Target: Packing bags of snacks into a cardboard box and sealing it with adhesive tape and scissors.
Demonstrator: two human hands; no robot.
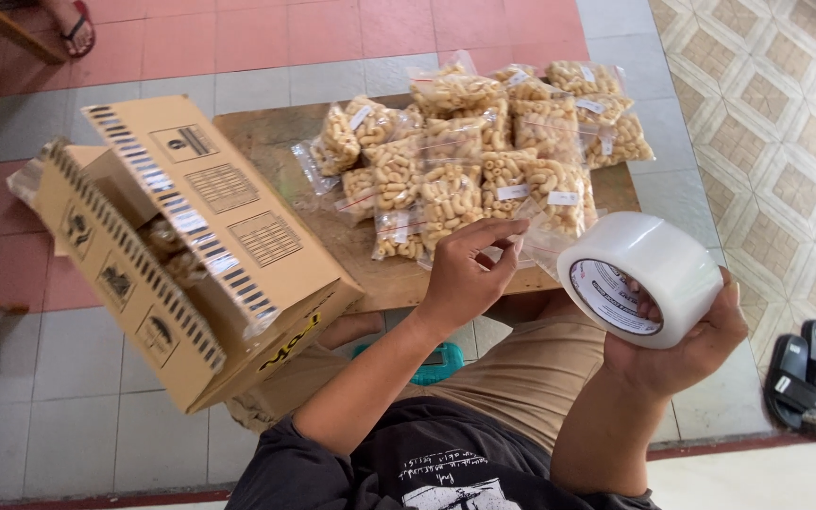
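Closest to the lens, a dark printed shirt [427, 467] and tan shorts [521, 373] fill the bottom of the view, and both forearms rise from them. At about four o'clock the right hand [687, 349] cups a big roll of clear packing tape [642, 274] from underneath, fingers curled through its core and thumb against the outer rim, so the roll sits tilted with its open face toward the camera. Just to its nine o'clock the left hand [465, 274] is raised with the fingers bent together, thumb and forefinger pinching at the loose end of the tape [521, 241], which stretches as a clear strip from the roll; how firmly the end is caught I cannot tell. Beyond the hands, toward twelve o'clock, a low wooden table [266, 137] carries a heap of clear bags of pale puffed snacks [469, 156], overlapping one another. At nine o'clock an open cardboard box [191, 246] leans on the person's knee and the table's near edge, flaps lifted, with more snack bags inside. Tiled floor [87, 359] surrounds everything; a pair of black sandals [803, 370] lies at three o'clock, and another person's foot in a sandal [73, 26] shows at eleven o'clock.
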